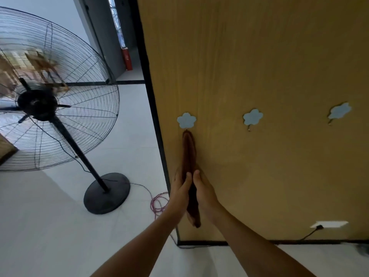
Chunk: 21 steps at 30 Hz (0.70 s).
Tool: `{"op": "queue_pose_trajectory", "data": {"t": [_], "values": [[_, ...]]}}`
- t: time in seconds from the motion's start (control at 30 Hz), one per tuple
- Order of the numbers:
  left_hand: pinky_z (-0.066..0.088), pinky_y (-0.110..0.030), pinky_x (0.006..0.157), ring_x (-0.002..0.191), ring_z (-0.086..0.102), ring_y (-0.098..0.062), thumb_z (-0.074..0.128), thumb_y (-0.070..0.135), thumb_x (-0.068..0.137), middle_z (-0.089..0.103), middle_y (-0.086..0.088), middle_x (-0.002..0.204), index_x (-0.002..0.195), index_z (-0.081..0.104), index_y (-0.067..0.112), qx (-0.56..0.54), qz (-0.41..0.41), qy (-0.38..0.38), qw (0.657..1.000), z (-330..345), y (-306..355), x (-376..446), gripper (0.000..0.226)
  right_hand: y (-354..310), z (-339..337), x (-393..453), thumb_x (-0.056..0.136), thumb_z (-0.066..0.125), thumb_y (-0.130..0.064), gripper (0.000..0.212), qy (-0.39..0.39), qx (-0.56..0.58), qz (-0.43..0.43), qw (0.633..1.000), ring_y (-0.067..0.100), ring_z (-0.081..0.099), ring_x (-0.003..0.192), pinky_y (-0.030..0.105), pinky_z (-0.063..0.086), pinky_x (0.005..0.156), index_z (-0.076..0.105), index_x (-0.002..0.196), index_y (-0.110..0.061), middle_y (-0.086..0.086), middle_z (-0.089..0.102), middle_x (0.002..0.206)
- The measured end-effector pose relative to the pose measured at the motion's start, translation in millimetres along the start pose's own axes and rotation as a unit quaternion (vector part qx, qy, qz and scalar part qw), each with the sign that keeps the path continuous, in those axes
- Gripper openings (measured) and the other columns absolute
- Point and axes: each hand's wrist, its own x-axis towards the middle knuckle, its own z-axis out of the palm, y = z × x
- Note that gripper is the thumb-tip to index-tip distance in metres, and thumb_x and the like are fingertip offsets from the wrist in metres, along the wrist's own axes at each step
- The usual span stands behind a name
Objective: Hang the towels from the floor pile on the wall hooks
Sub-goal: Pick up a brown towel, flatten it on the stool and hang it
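Both bare forearms are reaching up from the bottom edge and converging on a long, narrow dark-brown towel point(189, 156) hanging against the tan wood-grain wall panel point(259, 66). The left hand point(180, 191) is pressing against the towel's left side, fingers lying nearly straight along the cloth and thumb pointing upward. The right hand point(203, 190) is mirroring it on the right side, thumb up beside the left thumb and the other fingers tucking behind the fabric, so the two hands are sandwiching the towel's lower half between them. Below the hands the towel's end is dangling free. Its top is hanging from the leftmost pale-blue flower-shaped hook point(186, 120). Further right, two more pale-blue flower hooks, the middle one point(252, 116) and the rightmost one point(339, 110), are sitting bare on the panel. Left of the panel, a large black pedestal fan point(40, 104) is standing on the light floor, with a coiled pink cord point(158, 202) lying near its round base.
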Motion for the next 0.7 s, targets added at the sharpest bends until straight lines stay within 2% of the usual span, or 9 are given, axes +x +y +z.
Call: {"op": "queue_pose_trajectory", "data": {"t": [0.07, 0.17, 0.3, 0.4, 0.43, 0.5, 0.53, 0.6, 0.7], "values": [[0.057, -0.028, 0.088, 0.109, 0.066, -0.012, 0.056, 0.040, 0.098, 0.064, 0.002, 0.126, 0.125, 0.051, 0.039, -0.006, -0.007, -0.018, 1.000, -1.7, 0.6, 1.7, 0.027, -3.7, -3.2, 0.5, 0.096, 0.039, -0.060, 0.061, -0.013, 0.009, 0.007, 1.000, 0.026, 0.056, 0.123, 0.039, 0.043, 0.107, 0.051, 0.142, -0.022, 0.005, 0.058, 0.138], [0.057, -0.022, 0.078, 0.102, 0.069, -0.009, 0.056, 0.031, 0.100, 0.068, 0.004, 0.120, 0.127, 0.053, 0.034, 0.013, -0.028, -0.018, 0.999, -6.0, 2.6, -0.2, 0.028, -10.9, -12.1, 2.0, 0.103, 0.034, -0.051, 0.053, -0.031, -0.027, -0.005, 0.999, 0.028, 0.058, 0.122, 0.031, 0.045, 0.095, 0.050, 0.142, -0.019, 0.009, 0.059, 0.135], [0.057, -0.022, 0.078, 0.097, 0.071, -0.009, 0.058, 0.031, 0.099, 0.070, 0.006, 0.116, 0.131, 0.054, 0.030, 0.053, -0.019, -0.009, 0.998, -10.8, 14.0, -5.8, 0.032, -16.5, -21.4, 2.1, 0.104, 0.035, -0.046, 0.043, -0.037, -0.102, -0.065, 0.992, 0.020, 0.062, 0.112, 0.021, 0.047, 0.081, 0.051, 0.140, -0.029, 0.000, 0.064, 0.124], [0.058, -0.022, 0.079, 0.096, 0.071, -0.009, 0.060, 0.029, 0.099, 0.070, 0.006, 0.116, 0.134, 0.054, 0.029, 0.085, -0.002, 0.001, 0.996, -21.2, 19.1, -13.2, 0.035, -22.2, -24.0, -5.4, 0.103, 0.046, -0.038, 0.031, -0.018, -0.160, -0.108, 0.981, 0.015, 0.063, 0.107, 0.019, 0.048, 0.080, 0.054, 0.133, -0.033, -0.014, 0.062, 0.106], [0.057, -0.020, 0.076, 0.096, 0.071, -0.009, 0.060, 0.030, 0.099, 0.069, 0.007, 0.117, 0.135, 0.053, 0.028, 0.099, 0.004, 0.006, 0.995, -26.3, 21.1, -17.6, 0.037, -24.3, -22.6, -9.7, 0.102, 0.050, -0.035, 0.028, -0.001, -0.187, -0.127, 0.974, 0.014, 0.063, 0.108, 0.019, 0.048, 0.081, 0.054, 0.130, -0.033, -0.015, 0.060, 0.106], [0.053, -0.014, 0.072, 0.104, 0.066, -0.008, 0.061, 0.033, 0.098, 0.064, 0.009, 0.124, 0.138, 0.051, 0.027, 0.124, 0.020, 0.026, 0.992, -39.0, 23.8, -26.9, 0.042, -26.8, -15.5, -21.3, 0.099, 0.056, -0.033, 0.037, 0.050, -0.241, -0.171, 0.954, 0.016, 0.058, 0.117, 0.024, 0.050, 0.089, 0.052, 0.135, -0.028, -0.009, 0.059, 0.122], [0.051, -0.014, 0.076, 0.109, 0.063, -0.009, 0.063, 0.035, 0.097, 0.062, 0.010, 0.128, 0.136, 0.053, 0.029, 0.138, 0.030, 0.038, 0.989, -47.4, 23.3, -29.9, 0.041, -28.6, -9.2, -29.0, 0.097, 0.057, -0.034, 0.044, 0.080, -0.266, -0.188, 0.942, 0.017, 0.054, 0.123, 0.029, 0.049, 0.096, 0.048, 0.140, -0.025, -0.005, 0.055, 0.131], [0.052, -0.026, 0.088, 0.117, 0.058, -0.012, 0.064, 0.038, 0.095, 0.058, 0.013, 0.133, 0.131, 0.054, 0.035, 0.170, 0.045, 0.056, 0.983, -66.4, 27.6, -41.1, 0.038, -32.5, 8.3, -46.4, 0.097, 0.057, -0.033, 0.054, 0.142, -0.304, -0.227, 0.914, 0.021, 0.047, 0.129, 0.037, 0.044, 0.105, 0.041, 0.147, -0.021, 0.002, 0.049, 0.141], [0.049, -0.041, 0.103, 0.125, 0.053, -0.016, 0.064, 0.040, 0.095, 0.054, 0.008, 0.141, 0.140, 0.051, 0.028, 0.214, 0.066, 0.087, 0.971, -106.5, 34.9, -67.4, 0.048, -34.7, 42.5, -73.5, 0.095, 0.060, -0.030, 0.056, 0.203, -0.346, -0.286, 0.870, 0.026, 0.046, 0.128, 0.043, 0.042, 0.106, 0.042, 0.146, -0.018, 0.006, 0.049, 0.141]]}}
